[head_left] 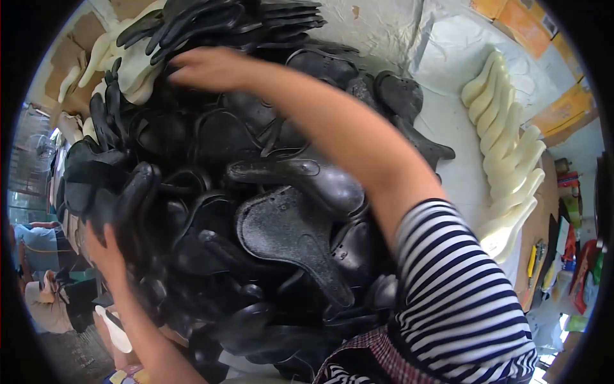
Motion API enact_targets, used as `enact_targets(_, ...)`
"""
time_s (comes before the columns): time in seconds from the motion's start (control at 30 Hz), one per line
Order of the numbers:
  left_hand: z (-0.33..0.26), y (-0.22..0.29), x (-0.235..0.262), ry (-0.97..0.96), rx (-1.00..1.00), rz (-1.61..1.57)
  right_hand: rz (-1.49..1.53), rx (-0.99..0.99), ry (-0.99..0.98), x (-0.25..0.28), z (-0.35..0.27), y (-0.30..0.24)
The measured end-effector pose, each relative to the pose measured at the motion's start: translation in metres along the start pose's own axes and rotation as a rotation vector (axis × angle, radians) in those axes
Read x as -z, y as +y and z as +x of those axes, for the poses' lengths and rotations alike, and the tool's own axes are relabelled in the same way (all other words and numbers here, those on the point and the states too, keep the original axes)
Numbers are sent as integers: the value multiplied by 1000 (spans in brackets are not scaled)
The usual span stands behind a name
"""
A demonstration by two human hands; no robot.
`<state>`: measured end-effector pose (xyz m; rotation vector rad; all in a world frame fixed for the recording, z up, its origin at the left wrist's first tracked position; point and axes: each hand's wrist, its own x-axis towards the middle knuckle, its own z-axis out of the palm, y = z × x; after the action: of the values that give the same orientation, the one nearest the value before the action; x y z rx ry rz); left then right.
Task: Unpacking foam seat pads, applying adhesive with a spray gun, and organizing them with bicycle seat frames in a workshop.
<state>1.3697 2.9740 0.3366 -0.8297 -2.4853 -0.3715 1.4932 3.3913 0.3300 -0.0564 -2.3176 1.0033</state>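
Head view: both hands (204,67) on black saddle pile (256,211).

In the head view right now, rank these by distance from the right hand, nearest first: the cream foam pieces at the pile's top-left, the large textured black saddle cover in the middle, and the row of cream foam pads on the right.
1. Cream foam pieces, just left of the right hand.
2. Large textured black saddle cover, pile centre, lower.
3. Row of cream foam pads, far right.
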Motion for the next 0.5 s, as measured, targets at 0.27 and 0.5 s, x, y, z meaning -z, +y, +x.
enact_targets(0.27,56,326,-51,-222,-40,-675,-809,-1321,402,318,-372,217)
enact_targets(0.5,34,453,-181,-743,312,-1033,-777,-1177,-76,212,-365,180)
